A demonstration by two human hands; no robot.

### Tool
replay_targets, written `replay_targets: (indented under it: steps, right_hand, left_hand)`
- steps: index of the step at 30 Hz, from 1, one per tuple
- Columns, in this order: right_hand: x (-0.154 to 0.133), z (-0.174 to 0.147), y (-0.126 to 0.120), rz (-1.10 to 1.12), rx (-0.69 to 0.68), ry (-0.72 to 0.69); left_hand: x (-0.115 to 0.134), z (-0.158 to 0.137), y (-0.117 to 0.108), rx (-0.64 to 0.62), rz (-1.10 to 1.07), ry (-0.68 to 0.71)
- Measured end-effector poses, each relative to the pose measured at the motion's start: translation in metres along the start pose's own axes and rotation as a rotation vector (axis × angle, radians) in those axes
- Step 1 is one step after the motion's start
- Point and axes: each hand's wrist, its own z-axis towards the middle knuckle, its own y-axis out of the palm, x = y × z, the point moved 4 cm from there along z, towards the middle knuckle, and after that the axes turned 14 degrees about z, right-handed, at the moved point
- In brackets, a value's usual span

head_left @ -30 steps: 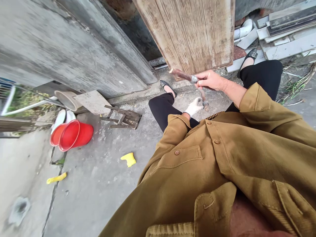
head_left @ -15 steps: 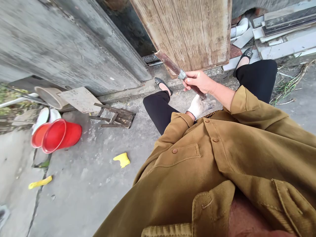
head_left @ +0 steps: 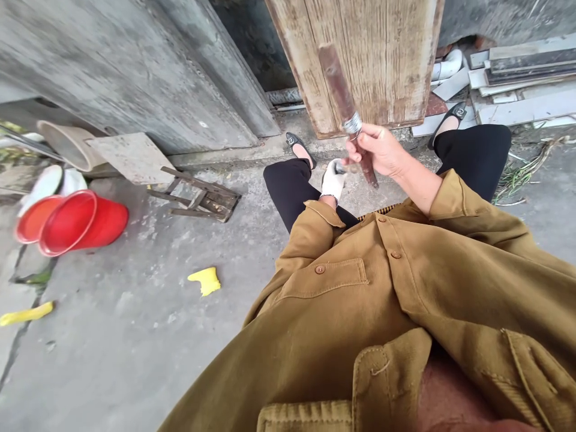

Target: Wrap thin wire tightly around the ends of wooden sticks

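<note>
My right hand (head_left: 378,150), bare, grips a brown wooden stick (head_left: 337,81) held up at a slant before the door. Silvery wire (head_left: 352,123) is wound in a tight band around the stick, just above my fingers. The stick's lower end pokes out beneath my palm. Close to its left side is my left hand (head_left: 333,180), in a white glove with grey on the finger side. Its fingers look curled in and are a little blurred; whatever they may hold is too small to make out.
A weathered wooden door (head_left: 360,60) stands ahead. To the left are an overturned wooden stool (head_left: 207,195), red buckets (head_left: 101,225) and a flat board (head_left: 130,157). Yellow scraps (head_left: 206,281) lie on the concrete. Stacked boards (head_left: 531,90) sit at the right.
The stick has swung more upright in my right hand. My left hand has moved left from under its lower end, and its fingers have gone from spread to curled. The view has shifted right.
</note>
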Motion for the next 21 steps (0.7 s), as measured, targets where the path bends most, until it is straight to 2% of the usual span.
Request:
replay_targets:
  steps: [3,6,10,14,16,18,21]
  right_hand:
    - [-0.027,0.000,-0.008,-0.170,0.118,-0.029]
    - [-0.057,0.002,-0.019,-0.319,0.161,-0.093]
    - [-0.096,0.003,-0.045,-0.393,0.201,-0.271]
    - [-0.121,-0.001,-0.079,-0.508,0.361,-0.339]
    - [-0.127,-0.004,-0.091,-0.632,0.429,-0.342]
    - [-0.127,-0.008,-0.099,-0.721,0.434,-0.328]
    - [-0.117,-0.014,-0.106,-0.643,0.350,-0.307]
  left_hand:
    - [0.008,0.000,-0.008,0.137,0.314,0.202]
    - [0.015,0.000,-0.001,0.086,0.431,0.302]
    - [0.020,0.000,0.012,-0.085,0.152,0.291]
    - [0.025,0.000,0.019,-0.149,-0.210,0.301]
    - [0.025,0.002,0.022,-0.173,-0.367,0.242]
    - [0.023,0.004,0.025,-0.181,-0.513,0.168]
    - [0.023,0.006,0.025,-0.186,-0.736,0.075]
